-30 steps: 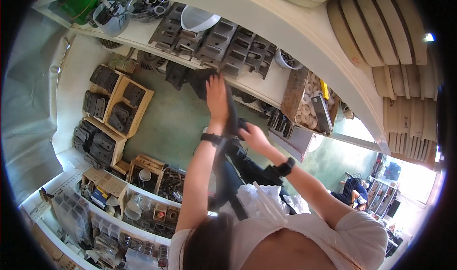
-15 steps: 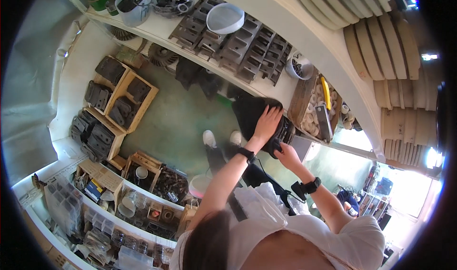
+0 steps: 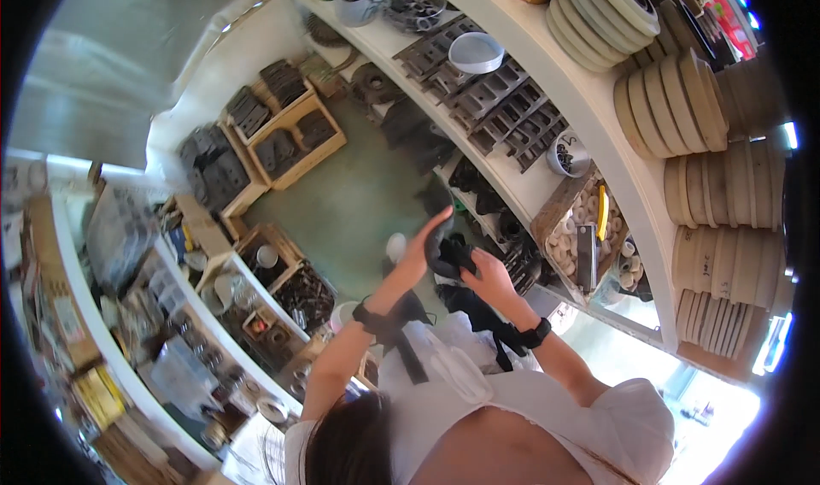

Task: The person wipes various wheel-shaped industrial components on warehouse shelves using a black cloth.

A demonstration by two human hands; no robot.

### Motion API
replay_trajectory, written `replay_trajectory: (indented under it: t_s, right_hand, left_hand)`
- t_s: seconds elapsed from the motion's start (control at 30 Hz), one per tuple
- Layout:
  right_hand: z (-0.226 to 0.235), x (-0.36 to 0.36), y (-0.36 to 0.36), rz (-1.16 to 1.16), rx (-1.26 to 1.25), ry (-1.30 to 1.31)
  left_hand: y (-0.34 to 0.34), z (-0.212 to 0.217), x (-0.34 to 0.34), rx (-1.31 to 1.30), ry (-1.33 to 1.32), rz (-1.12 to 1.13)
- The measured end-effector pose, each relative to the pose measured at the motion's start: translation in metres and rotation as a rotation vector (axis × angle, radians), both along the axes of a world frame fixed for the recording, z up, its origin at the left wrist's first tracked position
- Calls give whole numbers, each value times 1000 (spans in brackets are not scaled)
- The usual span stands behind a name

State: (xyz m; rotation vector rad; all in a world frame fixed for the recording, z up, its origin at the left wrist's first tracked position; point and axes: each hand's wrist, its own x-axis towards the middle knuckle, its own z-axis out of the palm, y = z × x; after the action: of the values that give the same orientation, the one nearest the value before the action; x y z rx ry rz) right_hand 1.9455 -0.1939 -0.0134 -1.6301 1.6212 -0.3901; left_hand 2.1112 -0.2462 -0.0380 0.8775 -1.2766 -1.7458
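A dark, rounded black object [image 3: 440,250] is between my two hands, in front of my body; its kind cannot be made out. My left hand [image 3: 418,252] lies along its left side, with a finger stretched up its edge. On the right side, my right hand [image 3: 489,276] grips it with curled fingers. Both wrists carry black bands. Just beyond my hands, a lower shelf holds dark metal parts [image 3: 521,267].
At the right runs a long white shelf [image 3: 534,196] with metal brackets, a white bowl [image 3: 476,52] and a box of pale rings [image 3: 568,216]. Large beige rings [image 3: 675,100] are stacked above. Wooden boxes [image 3: 301,147] of black parts stand on the floor, left of the shelf.
My hands have drawn the black object nearer to my body and away from the shelf. My left hand has gone from lying on top to its side. The view has turned.
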Motion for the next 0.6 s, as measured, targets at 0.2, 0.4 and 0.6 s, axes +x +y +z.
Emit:
replay_trajectory:
  t_s: [0.2, 0.4, 0.6]
  right_hand:
    - [29, 8, -4, 88, -352, -288]
    - [38, -3, 13, 29, -331, -534]
    - [38, 8, 39, 177, -218, -654]
  left_hand:
    - [37, 53, 10, 5, 276, 403]
    - [106, 92, -5, 6, 509, 779]
    - [193, 101, -20, -73, 136, 1026]
